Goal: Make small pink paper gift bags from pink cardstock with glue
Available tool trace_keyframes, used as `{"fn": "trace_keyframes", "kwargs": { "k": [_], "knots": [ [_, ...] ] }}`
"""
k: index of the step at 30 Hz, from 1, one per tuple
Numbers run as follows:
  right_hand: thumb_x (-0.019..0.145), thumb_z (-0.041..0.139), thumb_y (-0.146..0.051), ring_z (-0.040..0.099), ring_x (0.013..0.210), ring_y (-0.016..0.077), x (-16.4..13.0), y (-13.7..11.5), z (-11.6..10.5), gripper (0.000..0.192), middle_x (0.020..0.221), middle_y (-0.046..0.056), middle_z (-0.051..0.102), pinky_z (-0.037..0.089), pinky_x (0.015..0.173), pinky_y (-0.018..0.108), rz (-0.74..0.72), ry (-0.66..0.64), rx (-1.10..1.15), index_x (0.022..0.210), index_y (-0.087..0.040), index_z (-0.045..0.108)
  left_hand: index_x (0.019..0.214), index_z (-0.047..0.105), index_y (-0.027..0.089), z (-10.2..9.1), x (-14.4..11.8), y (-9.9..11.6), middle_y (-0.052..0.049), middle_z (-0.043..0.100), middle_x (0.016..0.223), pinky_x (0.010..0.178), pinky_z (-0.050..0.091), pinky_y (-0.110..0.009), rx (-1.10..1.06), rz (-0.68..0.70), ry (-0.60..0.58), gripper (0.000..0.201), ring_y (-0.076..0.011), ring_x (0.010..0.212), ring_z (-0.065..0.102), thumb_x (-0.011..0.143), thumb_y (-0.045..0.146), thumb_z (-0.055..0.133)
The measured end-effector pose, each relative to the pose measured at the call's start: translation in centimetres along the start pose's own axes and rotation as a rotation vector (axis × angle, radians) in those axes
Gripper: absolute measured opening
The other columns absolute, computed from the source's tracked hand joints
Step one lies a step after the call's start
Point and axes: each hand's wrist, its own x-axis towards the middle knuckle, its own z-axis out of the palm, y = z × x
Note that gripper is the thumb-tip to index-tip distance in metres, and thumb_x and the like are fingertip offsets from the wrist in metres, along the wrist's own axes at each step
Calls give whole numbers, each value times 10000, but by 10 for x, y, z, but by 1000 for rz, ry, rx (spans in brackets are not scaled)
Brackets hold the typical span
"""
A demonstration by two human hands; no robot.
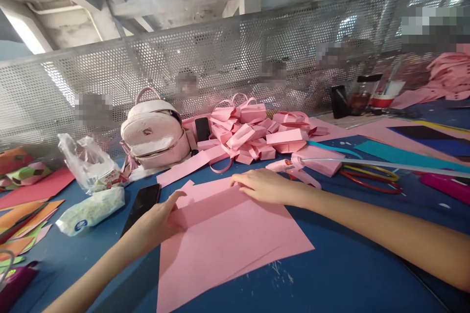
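A large pink paper sheet (235, 239) lies in front of me on the blue table, with a darker pink band across its far part. My left hand (161, 217) is at the sheet's left edge, fingers and thumb curled about the paper there. At the far edge, my right hand (259, 186) has its bent fingers on the paper, palm down. Just beyond the right hand rests a pink glue gun (293, 166). A black phone (141, 205) lies beside my left hand, and a pink paper strip (187, 166) is past the sheet.
Folded pink paper pieces (249, 132) are heaped at the back beside a pale backpack (154, 132). To the left are a plastic bag (88, 161), a tissue pack (91, 210) and coloured papers (25, 220). Cable loops (370, 178) and teal paper (404, 154) lie at right.
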Motion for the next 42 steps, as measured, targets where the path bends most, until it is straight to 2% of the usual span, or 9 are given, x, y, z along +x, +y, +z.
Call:
{"fn": "trace_keyframes", "kwargs": {
  "k": [5, 8, 11, 15, 19, 26, 34, 37, 42],
  "knots": [
    [902, 593, -124, 570, 1254, 284, -21, -27, 8, 469, 1397, 153, 588, 461, 1051, 443, -189, 70, 1, 1368, -155, 546, 1535, 327, 367, 13, -7, 6, -76, 400, 1576, 1128, 384, -494, 147, 264, 182, 836, -290, 1413, 429, 803, 4, 506],
    [914, 680, -364, 524, 1303, 296, -38, -46, 16, 559, 1416, 152, 586, 424, 1099, 448, -473, 80, -52, 1400, -137, 523, 1511, 394, 330, 14, -2, 9, -72, 617, 1371, 1011, 481, -419, -6, 168, 105, 759, -262, 1204, 608, 818, 41, 497],
    [988, 553, -251, 511, 1318, 244, -46, -53, 22, 394, 1456, 115, 566, 449, 1052, 396, -591, 209, -178, 1370, -153, 557, 1306, 621, 236, 8, 10, 9, -62, 739, 1066, 840, 504, -317, -157, 85, 66, 448, -220, 915, 674, 888, 155, 484],
    [985, 576, -357, 514, 1305, 240, -49, -53, 18, 334, 1404, 102, 606, 466, 1027, 402, -566, 264, -229, 1243, -157, 647, 755, 671, 157, -7, 23, 5, -22, 645, 730, 668, 421, -246, -243, 99, 64, 273, -179, 722, 574, 916, 296, 499],
    [989, 567, -317, 518, 1291, 226, -55, -54, 12, 244, 1358, 88, 635, 444, 1061, 393, -531, 338, -242, 1153, -172, 675, 644, 532, 163, -17, 17, 1, 26, 455, 630, 569, 325, -218, -392, 80, 65, 396, -135, 645, 440, 920, 445, 500],
    [991, 480, -162, 616, 1100, 206, -75, -42, 2, 214, 1097, 87, 711, 460, 1022, 369, -395, 532, -185, 1120, -176, 650, 755, 593, 145, -6, -21, -12, 3, 495, 655, 553, 368, -222, -613, 20, 40, 597, -130, 612, 450, 890, 711, 460],
    [1040, 385, -114, 642, 972, 164, -70, -44, -1, 305, 980, 25, 749, 444, 960, 337, -602, 556, -266, 1018, -207, 675, 876, 711, 116, -2, -31, 1, -43, 632, 723, 640, 507, -255, -644, 65, -29, 531, -187, 708, 619, 889, 624, 557],
    [1006, 350, -88, 625, 851, 181, -69, -39, -3, 339, 900, 53, 726, 448, 909, 374, -574, 470, -236, 1002, -188, 674, 1198, 671, 145, 4, -27, 9, -38, 691, 844, 733, 541, -271, -588, 73, 7, 399, -211, 815, 664, 906, 406, 592],
    [904, 470, -101, 615, 839, 213, -70, -21, -7, 235, 873, 70, 722, 439, 845, 374, -475, 169, -107, 971, -181, 682, 1504, 396, 352, 19, -23, 22, -100, 569, 1415, 996, 524, -422, -188, 276, 31, 702, -267, 1215, 611, 880, 54, 511]
  ]
}}
